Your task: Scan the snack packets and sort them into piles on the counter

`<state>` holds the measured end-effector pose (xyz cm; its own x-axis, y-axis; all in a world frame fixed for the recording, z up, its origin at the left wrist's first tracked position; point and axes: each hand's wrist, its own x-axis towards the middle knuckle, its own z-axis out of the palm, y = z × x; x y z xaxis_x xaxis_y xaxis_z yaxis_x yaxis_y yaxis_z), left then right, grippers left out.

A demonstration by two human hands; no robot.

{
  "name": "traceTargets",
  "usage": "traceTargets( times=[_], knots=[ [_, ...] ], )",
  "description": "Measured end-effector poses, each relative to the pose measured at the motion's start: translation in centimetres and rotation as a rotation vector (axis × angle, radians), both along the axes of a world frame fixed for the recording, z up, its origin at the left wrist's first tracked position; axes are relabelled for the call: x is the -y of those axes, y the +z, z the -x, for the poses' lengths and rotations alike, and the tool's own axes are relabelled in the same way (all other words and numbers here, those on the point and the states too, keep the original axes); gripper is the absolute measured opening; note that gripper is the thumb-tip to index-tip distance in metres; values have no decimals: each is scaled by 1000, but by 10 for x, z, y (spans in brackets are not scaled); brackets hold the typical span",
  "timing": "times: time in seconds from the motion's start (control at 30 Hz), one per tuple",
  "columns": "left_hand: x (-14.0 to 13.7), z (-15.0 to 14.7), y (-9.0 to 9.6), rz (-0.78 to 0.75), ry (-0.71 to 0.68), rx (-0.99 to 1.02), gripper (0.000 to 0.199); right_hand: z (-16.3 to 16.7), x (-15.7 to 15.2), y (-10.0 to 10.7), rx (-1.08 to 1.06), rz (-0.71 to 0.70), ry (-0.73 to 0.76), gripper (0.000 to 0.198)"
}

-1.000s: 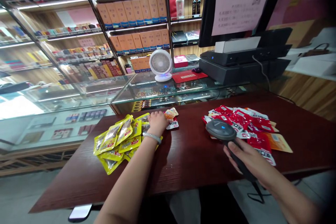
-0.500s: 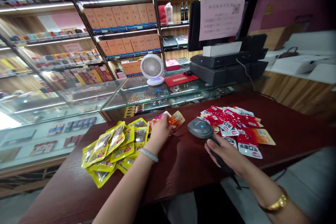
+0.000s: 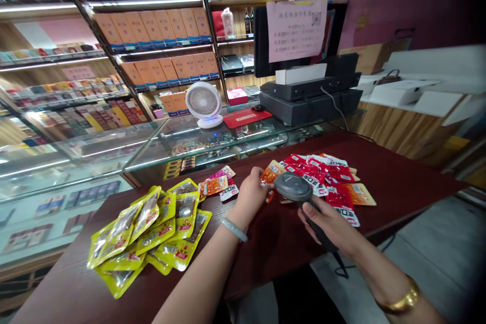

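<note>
Orange packet point(image 3: 272, 169) over dark-red table point(image 3: 402, 172), glass counter point(image 3: 170, 136) and lit shelves point(image 3: 146, 3) beyond.

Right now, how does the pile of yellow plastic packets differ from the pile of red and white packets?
The pile of yellow plastic packets lies to the person's left; the pile of red and white packets lies to the right. The yellow packets show shiny, dark middles; the red and white ones show bold printing. The yellow pile looks uniform, while the red and white pile has an orange packet mixed in. Both overlap loosely on the dark red-brown table.
</note>
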<state>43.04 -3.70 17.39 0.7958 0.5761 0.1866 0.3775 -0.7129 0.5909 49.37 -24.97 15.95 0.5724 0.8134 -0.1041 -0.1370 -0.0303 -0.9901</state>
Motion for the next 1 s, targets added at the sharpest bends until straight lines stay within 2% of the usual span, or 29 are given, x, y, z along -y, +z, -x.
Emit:
traceTargets(
  times=[0.1, 0.2, 0.3, 0.4, 0.5, 0.6, 0.77, 0.87, 0.93, 1.0],
  knots=[
    [12, -31, -1, 87, -67, 96, 37, -4, 8, -1, -36, 28, -89, 50],
    [23, -53, -2, 98, -157, 127, 43, -6, 14, 1, -61, 48, -141, 52],
    [30, -59, 0, 50, -248, 113, 43, -8, 16, 3, -85, 74, -162, 52],
    [26, -51, 4, -23, -305, 109, 37, -9, 14, 5, -112, 75, -154, 52],
    [3, -35, 10, -97, -221, 86, 34, -7, 5, 7, -112, 64, -114, 49],
    [-37, -8, 17, -162, -80, -10, 30, -2, -11, 11, -106, 45, -30, 46],
    [-106, 59, 15, -411, 249, -402, 32, 8, -45, 15, -78, 32, 127, 43],
    [-129, 87, 4, -384, 298, -601, 48, 14, -59, 15, -62, 26, 184, 41],
    [-134, 93, -2, -368, 303, -621, 62, 19, -64, 13, -55, 36, 209, 41],
    [-133, 92, -5, -380, 307, -587, 65, 25, -67, 11, -46, 39, 222, 41]
  ],
)
